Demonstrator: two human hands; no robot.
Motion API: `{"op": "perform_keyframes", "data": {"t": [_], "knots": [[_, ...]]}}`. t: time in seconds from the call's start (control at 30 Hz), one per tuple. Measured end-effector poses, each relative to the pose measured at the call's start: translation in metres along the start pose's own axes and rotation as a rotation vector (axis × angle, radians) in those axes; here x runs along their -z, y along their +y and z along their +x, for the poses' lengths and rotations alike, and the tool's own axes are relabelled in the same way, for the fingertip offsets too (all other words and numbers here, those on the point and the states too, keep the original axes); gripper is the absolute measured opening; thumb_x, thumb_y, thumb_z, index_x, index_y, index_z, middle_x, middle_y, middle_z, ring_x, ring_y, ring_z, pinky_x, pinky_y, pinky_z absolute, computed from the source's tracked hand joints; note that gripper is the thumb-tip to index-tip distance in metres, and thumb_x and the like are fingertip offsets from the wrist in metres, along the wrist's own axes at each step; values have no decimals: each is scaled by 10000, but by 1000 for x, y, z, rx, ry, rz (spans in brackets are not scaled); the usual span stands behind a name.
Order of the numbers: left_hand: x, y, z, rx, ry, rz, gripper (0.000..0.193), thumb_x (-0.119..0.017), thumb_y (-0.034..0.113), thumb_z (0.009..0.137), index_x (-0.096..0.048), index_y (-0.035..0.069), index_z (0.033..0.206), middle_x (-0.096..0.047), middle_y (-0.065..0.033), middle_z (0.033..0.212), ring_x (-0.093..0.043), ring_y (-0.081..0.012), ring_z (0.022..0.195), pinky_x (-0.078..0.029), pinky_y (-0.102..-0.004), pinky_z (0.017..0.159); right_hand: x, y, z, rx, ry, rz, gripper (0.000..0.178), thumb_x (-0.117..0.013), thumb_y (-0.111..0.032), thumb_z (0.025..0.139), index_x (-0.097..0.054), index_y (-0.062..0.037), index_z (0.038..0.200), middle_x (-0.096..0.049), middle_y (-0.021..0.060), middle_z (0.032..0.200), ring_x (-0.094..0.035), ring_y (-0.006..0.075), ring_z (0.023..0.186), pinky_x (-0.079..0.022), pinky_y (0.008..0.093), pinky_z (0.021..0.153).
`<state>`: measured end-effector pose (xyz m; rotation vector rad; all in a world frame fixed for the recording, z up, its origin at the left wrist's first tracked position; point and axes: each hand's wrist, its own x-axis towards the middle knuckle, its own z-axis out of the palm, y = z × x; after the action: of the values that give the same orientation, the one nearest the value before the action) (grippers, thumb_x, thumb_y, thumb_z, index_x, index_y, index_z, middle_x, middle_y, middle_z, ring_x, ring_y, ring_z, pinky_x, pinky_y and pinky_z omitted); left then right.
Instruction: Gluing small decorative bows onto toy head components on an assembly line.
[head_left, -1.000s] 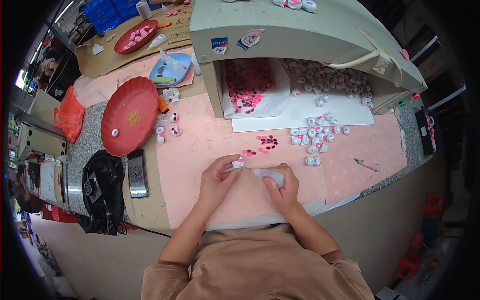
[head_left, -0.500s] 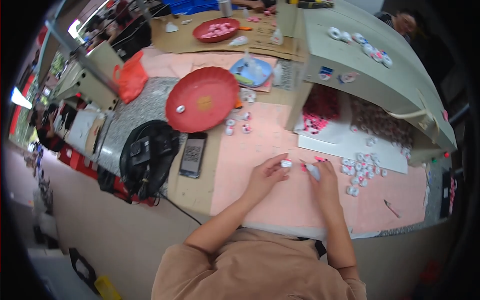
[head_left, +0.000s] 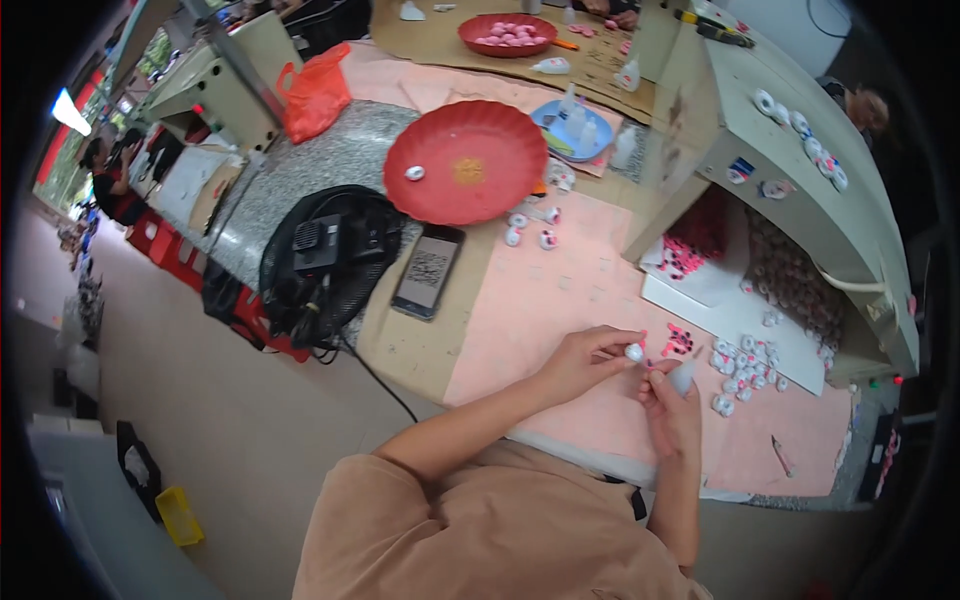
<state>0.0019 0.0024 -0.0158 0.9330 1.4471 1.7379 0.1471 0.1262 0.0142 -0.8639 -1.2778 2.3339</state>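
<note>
My left hand (head_left: 592,362) is closed in a pinch on a small round white piece (head_left: 634,353), just above the pink work sheet. Close beside it, my right hand (head_left: 668,412) is closed around a small white squeeze bottle (head_left: 683,378), whose thin nozzle points up and away. The thumb and forefinger of that hand come together near the white piece. Something tiny and dark pink shows at their tips, too small to make out. Beyond the hands lie several small pink-and-black pieces (head_left: 678,340). To their right sits a cluster of white round pieces with pink marks (head_left: 742,368).
A grey box-like housing (head_left: 700,150) stands at the right, with more pieces under and on it. Tweezers (head_left: 781,456) lie at the near right. Farther left are a red scalloped tray (head_left: 440,130), a phone (head_left: 428,272), a black mesh fan (head_left: 330,250) and a blue dish (head_left: 585,148).
The view has shifted, and my hands have come closer together. The bottle's nozzle, which pointed left towards the white piece, now points up and away while my right fingertips reach near that piece.
</note>
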Motion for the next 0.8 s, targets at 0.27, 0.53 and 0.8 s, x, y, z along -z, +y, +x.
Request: {"op": "perform_keyframes", "data": {"t": [0.27, 0.53, 0.8], "knots": [[1, 4, -3, 6, -42, 56, 410, -610, -4, 875, -591, 110, 1268, -595, -81, 1139, -620, -164, 1007, -546, -289, 856, 1, 7, 1, -86, -76, 26, 148, -639, -40, 886, -593, -7, 1023, -636, 73, 915, -624, 144, 793, -532, 282, 736], [0, 4, -3, -3, -85, 56, 417, -603, -7, 879, -595, 134, 1271, -587, -72, 1152, -605, -156, 1031, -546, -283, 849, 4, 12, 4, -51, -72, -5, 143, -634, -44, 892, -592, 1, 1021, -639, 76, 923, -627, 142, 821, -532, 279, 743], [-11, 10, 6, 54, -98, 123, 386, -608, -49, 860, -619, 73, 1226, -574, -79, 1147, -607, -154, 1016, -544, -262, 819, 13, 10, 5, 60, -17, -177, 138, -658, -86, 882, -584, -2, 963, -626, 64, 906, -619, 123, 782, -550, 263, 688]]}}
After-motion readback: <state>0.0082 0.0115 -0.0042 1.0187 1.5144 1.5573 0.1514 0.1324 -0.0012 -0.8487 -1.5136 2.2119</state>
